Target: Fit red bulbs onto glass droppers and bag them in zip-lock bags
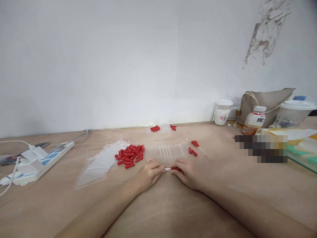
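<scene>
My left hand (pixel 151 172) is closed round a clear glass dropper tube (pixel 167 169). On the tube's right end, my right hand (pixel 187 172) pinches a red rubber bulb (pixel 175 169), partly covered by the fingers. Just beyond my hands lies a row of clear glass tubes (pixel 165 152), side by side. A heap of red rubber bulbs (pixel 130 154) is left of that row. At its right are a few loose bulbs (pixel 194 152) and droppers with red bulbs on their ends (pixel 195 143).
Clear plastic bags (pixel 95 167) lie left of the heap. Against the wall is another bag of bulbs and tubes (pixel 162 128). A power strip (pixel 47 163) with cables stands far left. At the right are a lidded cup (pixel 223 114), a drink bottle (pixel 254 120) and a grey bag (pixel 271 104).
</scene>
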### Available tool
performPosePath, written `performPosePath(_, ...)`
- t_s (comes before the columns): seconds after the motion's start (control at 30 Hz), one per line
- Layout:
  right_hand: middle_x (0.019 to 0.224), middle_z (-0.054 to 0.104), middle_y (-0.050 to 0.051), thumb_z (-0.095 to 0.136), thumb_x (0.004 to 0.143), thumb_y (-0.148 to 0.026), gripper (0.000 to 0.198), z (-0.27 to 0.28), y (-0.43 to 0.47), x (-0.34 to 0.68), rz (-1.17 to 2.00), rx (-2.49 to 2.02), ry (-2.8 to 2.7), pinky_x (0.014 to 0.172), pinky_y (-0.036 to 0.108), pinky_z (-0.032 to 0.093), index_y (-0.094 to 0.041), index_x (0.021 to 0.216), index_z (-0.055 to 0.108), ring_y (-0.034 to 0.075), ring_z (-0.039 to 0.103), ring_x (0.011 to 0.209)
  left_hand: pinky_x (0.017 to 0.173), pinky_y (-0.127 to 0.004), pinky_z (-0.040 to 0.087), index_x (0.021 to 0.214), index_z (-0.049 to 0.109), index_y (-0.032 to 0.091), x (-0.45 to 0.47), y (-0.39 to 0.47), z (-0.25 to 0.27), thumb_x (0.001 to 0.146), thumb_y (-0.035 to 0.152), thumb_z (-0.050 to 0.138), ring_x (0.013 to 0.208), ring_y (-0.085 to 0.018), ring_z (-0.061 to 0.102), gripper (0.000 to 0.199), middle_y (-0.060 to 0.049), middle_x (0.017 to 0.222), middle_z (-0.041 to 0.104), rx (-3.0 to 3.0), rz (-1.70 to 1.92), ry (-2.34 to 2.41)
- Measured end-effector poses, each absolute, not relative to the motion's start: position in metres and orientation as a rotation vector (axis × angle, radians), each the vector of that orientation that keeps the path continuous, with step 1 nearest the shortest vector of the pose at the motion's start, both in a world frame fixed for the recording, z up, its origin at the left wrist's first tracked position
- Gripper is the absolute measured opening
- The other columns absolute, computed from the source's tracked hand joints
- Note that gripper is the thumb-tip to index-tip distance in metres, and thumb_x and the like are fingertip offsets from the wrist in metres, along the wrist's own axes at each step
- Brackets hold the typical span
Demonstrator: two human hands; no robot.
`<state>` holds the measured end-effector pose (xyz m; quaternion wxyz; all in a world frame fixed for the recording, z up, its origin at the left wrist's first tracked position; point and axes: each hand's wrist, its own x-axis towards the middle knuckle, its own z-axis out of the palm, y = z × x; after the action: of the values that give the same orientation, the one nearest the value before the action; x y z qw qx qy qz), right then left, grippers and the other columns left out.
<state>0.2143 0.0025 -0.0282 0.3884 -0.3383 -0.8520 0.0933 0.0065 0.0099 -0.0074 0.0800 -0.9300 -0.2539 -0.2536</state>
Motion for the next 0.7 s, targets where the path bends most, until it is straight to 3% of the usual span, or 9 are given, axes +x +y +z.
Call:
performPosePath(0.47, 0.075, 0.058, 0.004, 0.049, 0.08, -0.024, 0.013, -0.023, 0.0, 0.213, 0.146, -0.923, -2.204, 0.069, 0.03, 0.04, -0.018, 0.079, 0.06, 0.016, 0.052, 0.072, 0.07, -0.03, 0.04, 0.096, 0.061, 0.017, 0.018, 0.007, -0.008, 0.089, 0.021, 0.039, 0.072, -0.015, 0.056, 0.023, -0.004, 0.075, 0.061, -2.832, -0.817, -0.781)
performPosePath(0.57, 0.076, 0.06, 0.004, 0.048, 0.08, -0.025, 0.015, -0.018, 0.0, 0.213, 0.278, -0.89, -2.179, 0.07, 0.03, 0.042, -0.019, 0.081, 0.062, 0.016, 0.054, 0.075, 0.07, -0.029, 0.042, 0.1, 0.06, 0.018, 0.018, 0.007, -0.01, 0.089, 0.023, 0.039, 0.072, -0.016, 0.056, 0.024, -0.004, 0.075, 0.061, -2.823, -0.86, -0.834)
performPosePath(0.7, 0.076, 0.062, 0.002, 0.055, 0.075, -0.032, 0.016, -0.012, 0.001, 0.21, 0.711, -0.892, -1.858, 0.067, 0.028, 0.045, -0.02, 0.086, 0.058, 0.014, 0.057, 0.072, 0.071, -0.029, 0.044, 0.108, 0.056, 0.018, 0.019, 0.006, -0.01, 0.089, 0.025, 0.039, 0.076, -0.016, 0.057, 0.026, -0.005, 0.083, 0.063, -2.826, -0.951, -0.88)
